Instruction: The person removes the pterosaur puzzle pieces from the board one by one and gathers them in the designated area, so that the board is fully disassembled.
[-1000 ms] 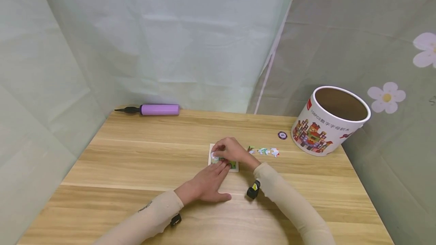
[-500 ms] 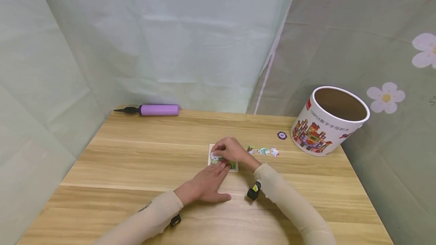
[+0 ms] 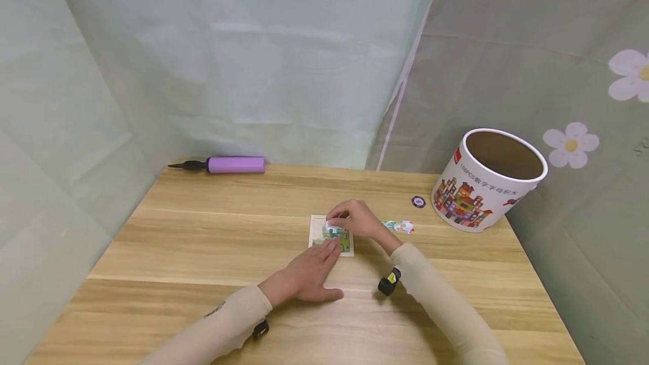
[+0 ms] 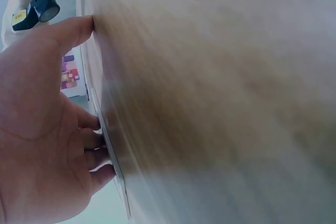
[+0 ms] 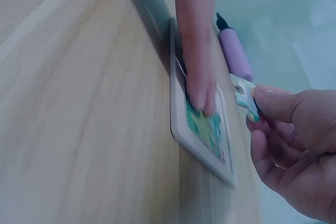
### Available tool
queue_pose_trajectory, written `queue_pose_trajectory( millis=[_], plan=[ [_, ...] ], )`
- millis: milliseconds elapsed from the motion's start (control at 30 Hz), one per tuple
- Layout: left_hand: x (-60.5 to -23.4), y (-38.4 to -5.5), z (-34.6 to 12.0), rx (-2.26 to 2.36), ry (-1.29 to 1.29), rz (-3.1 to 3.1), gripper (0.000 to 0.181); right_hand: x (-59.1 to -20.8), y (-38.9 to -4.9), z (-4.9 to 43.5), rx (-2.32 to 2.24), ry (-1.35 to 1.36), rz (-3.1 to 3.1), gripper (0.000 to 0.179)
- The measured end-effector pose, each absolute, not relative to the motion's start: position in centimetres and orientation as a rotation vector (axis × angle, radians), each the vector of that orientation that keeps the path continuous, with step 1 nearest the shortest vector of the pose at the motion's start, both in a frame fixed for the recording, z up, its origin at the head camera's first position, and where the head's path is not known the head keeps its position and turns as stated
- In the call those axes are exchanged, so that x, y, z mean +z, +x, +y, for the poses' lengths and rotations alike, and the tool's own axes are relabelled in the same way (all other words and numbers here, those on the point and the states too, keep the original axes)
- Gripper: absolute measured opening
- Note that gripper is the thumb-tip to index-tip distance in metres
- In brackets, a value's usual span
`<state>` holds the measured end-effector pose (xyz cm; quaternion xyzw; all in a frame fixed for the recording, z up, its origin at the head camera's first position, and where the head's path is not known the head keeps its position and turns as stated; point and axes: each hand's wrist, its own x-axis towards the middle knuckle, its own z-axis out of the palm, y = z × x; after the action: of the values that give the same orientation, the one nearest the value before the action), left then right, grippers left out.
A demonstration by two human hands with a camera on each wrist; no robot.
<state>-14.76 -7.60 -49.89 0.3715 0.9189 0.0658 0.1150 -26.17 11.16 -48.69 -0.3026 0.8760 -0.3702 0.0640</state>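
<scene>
A small jigsaw puzzle tray [image 3: 316, 224] with a pale rim lies on the table, partly filled with green picture pieces. My left hand [image 3: 310, 276] lies over its near side, straight fingertips pressing on the picture and thumb spread towards the right. In the right wrist view, a puzzle piece [image 5: 243, 97] is pinched between thumb and finger of my right hand [image 5: 299, 129], raised off the tray. The head view has that right hand above the tray's upper right part. Two loose puzzle pieces [image 3: 408, 227] show to the right of my right wrist.
A white printed bucket [image 3: 463, 196] stands at the back right, with a dark round chip [image 3: 418, 201] beside it. Along the back left edge lies a purple hand pump [image 3: 235, 164] with a black nozzle. Cloth hangs behind the table.
My right hand has lifted and shifted right, bringing the puzzle piece away from the tray's left side. The leftmost loose piece is now hidden behind it. My left hand has stayed put.
</scene>
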Motion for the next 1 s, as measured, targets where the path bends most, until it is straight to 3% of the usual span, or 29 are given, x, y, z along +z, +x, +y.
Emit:
queue_pose_trajectory(
  millis=[1000],
  plan=[
    [-49.8, -14.6, -7.7, 0.211, 1.085, 2.708, 0.096, -48.7, -23.9, 20.1, -1.144, -0.737, 2.78, 0.008]
  ],
)
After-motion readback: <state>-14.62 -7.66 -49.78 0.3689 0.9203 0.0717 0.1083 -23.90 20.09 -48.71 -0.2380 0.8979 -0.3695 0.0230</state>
